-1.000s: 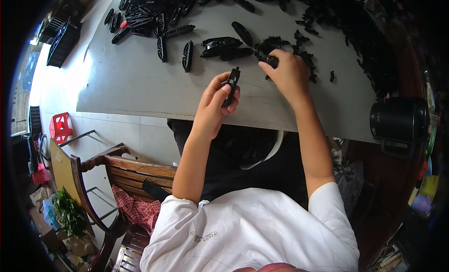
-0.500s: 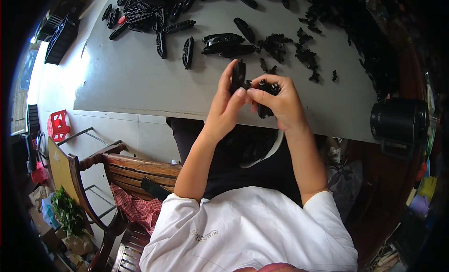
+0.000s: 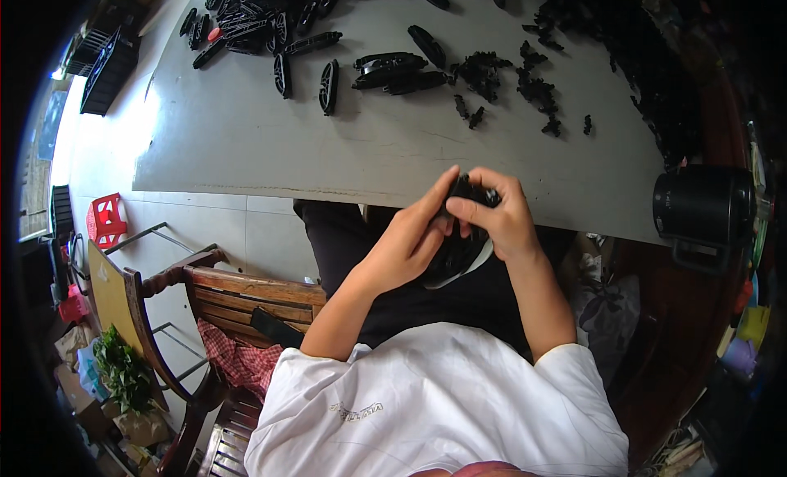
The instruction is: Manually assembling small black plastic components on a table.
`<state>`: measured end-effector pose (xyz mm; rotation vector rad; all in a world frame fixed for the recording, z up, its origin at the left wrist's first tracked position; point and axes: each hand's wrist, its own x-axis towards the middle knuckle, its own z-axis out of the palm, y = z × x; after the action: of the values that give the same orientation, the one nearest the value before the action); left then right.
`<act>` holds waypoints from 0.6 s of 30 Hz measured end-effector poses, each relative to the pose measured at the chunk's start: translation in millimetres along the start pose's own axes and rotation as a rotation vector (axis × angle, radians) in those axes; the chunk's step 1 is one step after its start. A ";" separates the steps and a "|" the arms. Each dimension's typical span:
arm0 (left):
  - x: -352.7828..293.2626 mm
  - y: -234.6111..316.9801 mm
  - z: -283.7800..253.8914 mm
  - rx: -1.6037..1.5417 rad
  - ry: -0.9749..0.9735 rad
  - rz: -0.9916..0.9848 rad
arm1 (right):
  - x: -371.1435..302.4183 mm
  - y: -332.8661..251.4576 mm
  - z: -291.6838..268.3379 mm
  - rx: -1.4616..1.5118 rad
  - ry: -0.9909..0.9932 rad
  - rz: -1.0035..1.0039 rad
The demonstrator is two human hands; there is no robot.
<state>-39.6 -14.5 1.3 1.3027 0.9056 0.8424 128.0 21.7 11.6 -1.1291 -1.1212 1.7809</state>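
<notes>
At the table's front edge, over my lap, my two hands meet around black plastic parts. My left hand is closed on a long black plastic piece, mostly hidden by its fingers. My right hand is closed on small black plastic parts, with its thumb pressed toward the left hand. Where the pieces touch is hidden. Below the hands, a container with a pale rim sits on my lap, with dark pieces inside.
On the grey table lie long oval black pieces, clusters of small black parts and a big black heap at right. A black mug stands at the right edge. A wooden chair is at left.
Both hands have come down from above the table toward my lap and closed in together. The long piece, upright in my left hand before, is now mostly covered.
</notes>
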 end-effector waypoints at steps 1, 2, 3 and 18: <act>-1.0 -0.1 -2.1 0.094 -0.032 0.080 | -9.0 3.2 -2.5 -0.013 -0.005 0.032; -1.9 -0.1 -5.2 0.187 -0.064 0.161 | -16.3 7.3 -6.1 -0.015 -0.016 0.055; -0.4 3.6 -19.0 0.423 -0.114 0.192 | -24.0 11.8 -9.5 -0.018 -0.029 0.079; 36.4 1.3 -102.8 1.302 0.556 0.271 | 69.6 2.8 -38.3 -0.975 0.303 -0.430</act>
<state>-117.6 61.4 -4.9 2.3904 1.9140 0.8326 139.4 93.7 -20.0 -1.4627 -1.9224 0.6576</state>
